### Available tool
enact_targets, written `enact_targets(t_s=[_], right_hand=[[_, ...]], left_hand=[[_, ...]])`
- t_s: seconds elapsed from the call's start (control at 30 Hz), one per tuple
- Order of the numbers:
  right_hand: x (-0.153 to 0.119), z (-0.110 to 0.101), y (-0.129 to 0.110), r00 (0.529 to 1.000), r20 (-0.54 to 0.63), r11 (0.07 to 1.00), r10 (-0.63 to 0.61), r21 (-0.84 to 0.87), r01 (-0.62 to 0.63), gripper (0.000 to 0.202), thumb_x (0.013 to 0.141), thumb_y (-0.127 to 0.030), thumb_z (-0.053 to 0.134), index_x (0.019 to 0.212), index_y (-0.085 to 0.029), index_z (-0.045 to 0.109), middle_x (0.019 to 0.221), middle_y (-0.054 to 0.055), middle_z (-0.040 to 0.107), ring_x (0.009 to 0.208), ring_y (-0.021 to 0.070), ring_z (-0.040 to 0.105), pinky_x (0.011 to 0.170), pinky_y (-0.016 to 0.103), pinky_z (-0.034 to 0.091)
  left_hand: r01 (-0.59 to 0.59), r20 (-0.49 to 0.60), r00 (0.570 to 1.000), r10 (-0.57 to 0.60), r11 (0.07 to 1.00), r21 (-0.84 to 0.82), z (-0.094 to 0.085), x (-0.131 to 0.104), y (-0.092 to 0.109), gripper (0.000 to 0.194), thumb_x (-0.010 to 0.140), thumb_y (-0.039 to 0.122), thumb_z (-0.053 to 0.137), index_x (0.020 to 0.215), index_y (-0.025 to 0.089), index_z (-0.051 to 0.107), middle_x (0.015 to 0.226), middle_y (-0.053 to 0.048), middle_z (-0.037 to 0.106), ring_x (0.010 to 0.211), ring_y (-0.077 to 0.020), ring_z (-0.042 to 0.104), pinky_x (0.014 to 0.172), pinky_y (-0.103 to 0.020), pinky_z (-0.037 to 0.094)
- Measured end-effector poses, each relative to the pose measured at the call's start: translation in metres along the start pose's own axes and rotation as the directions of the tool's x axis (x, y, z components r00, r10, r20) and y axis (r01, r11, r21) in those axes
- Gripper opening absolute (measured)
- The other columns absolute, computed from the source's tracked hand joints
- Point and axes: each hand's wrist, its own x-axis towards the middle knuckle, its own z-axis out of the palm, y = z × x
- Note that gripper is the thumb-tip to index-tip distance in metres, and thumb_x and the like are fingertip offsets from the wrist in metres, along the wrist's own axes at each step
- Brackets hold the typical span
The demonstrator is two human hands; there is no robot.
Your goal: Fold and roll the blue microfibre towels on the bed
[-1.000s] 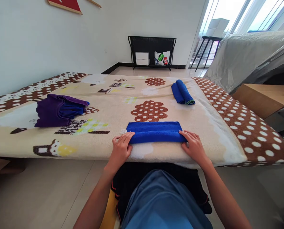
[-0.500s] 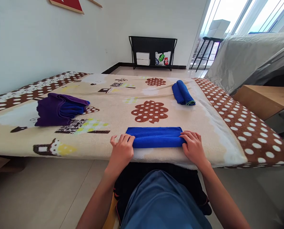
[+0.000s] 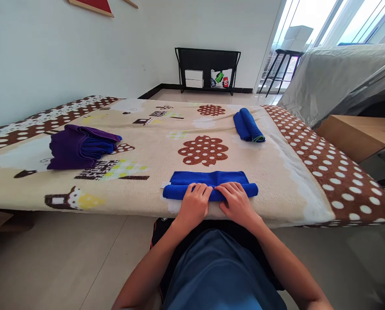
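A blue towel (image 3: 179,191) lies near the front edge of the bed, its near part rolled and a flat strip showing behind the roll. My left hand (image 3: 196,201) has its fingers curled over the middle of the roll. Close beside it, my right hand (image 3: 236,200) wraps its fingers over the roll just right of the middle. Both ends of the roll stick out past my hands, with a small white tag at the left end. A rolled blue towel (image 3: 251,125) with a green edge rests farther back on the right. Folded purple and blue cloths (image 3: 69,147) are piled at the left.
The bed's patterned blanket (image 3: 160,157) has a brown dotted border. A cardboard box (image 3: 363,133) and a plastic-covered object (image 3: 337,77) stand to the right. Against the far wall is a black rack (image 3: 207,58), with a stool (image 3: 284,64) by the window.
Both hands have moved inward from the towel's ends to its middle. The roll's ends are now uncovered, and the white tag shows at the left.
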Motion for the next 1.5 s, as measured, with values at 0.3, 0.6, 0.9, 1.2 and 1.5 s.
enact_targets(t_s=[0.3, 0.6, 0.9, 1.2, 1.5], right_hand=[[-0.04, -0.026, 0.041, 0.997, -0.065, 0.997, 0.038, -0.068, -0.042, 0.04, 0.095, -0.032, 0.057, 0.133, -0.02, 0.059, 0.129, 0.008, 0.064, 0.12, 0.0232, 0.057, 0.106, 0.041, 0.041], [-0.068, -0.042, 0.075, 0.996, -0.076, 0.995, 0.055, -0.08, -0.061, 0.035, 0.097, -0.04, 0.059, 0.128, -0.025, 0.064, 0.116, 0.005, 0.068, 0.11, 0.0209, 0.059, 0.098, 0.038, 0.041], [-0.063, -0.049, 0.068, 0.997, 0.0, 0.994, 0.073, -0.084, -0.072, 0.047, 0.1, -0.038, 0.05, 0.145, -0.023, 0.05, 0.13, 0.009, 0.061, 0.121, 0.0226, 0.056, 0.102, 0.04, 0.039], [-0.054, -0.044, 0.06, 0.984, -0.169, 0.985, 0.055, -0.155, -0.082, 0.04, 0.097, -0.02, 0.05, 0.135, -0.027, 0.059, 0.131, 0.004, 0.064, 0.121, 0.02, 0.058, 0.104, 0.039, 0.034], [-0.015, -0.006, 0.012, 0.982, -0.167, 0.982, -0.085, -0.178, 0.055, 0.053, 0.093, -0.007, 0.042, 0.144, -0.019, 0.052, 0.145, 0.006, 0.055, 0.136, 0.0183, 0.05, 0.113, 0.038, 0.031]], left_hand=[[0.052, -0.081, 0.996, -0.048, 0.998, 0.044, -0.016, -0.046, -0.045, 0.047, 0.09, 0.016, 0.055, 0.137, 0.016, 0.053, 0.131, -0.011, 0.064, 0.121, -0.0272, 0.057, 0.109, -0.045, 0.036], [0.013, -0.058, 0.998, -0.008, 0.996, 0.083, -0.029, -0.072, -0.078, 0.039, 0.09, 0.016, 0.052, 0.129, 0.02, 0.059, 0.122, -0.01, 0.068, 0.113, -0.0267, 0.062, 0.103, -0.044, 0.038], [0.182, -0.089, 0.981, -0.171, 0.973, 0.143, -0.035, -0.061, -0.059, 0.032, 0.083, 0.016, 0.057, 0.114, 0.019, 0.064, 0.122, -0.013, 0.063, 0.115, -0.0308, 0.058, 0.104, -0.05, 0.031], [0.289, -0.077, 0.953, -0.294, 0.955, -0.072, -0.036, -0.058, -0.071, 0.033, 0.086, 0.019, 0.049, 0.118, 0.021, 0.057, 0.125, -0.009, 0.066, 0.118, -0.0278, 0.057, 0.103, -0.047, 0.029], [0.186, -0.184, 0.969, -0.166, 0.978, 0.096, -0.022, -0.021, -0.021, 0.048, 0.086, 0.008, 0.047, 0.133, 0.016, 0.056, 0.15, -0.015, 0.05, 0.141, -0.0283, 0.043, 0.11, -0.048, 0.027]])
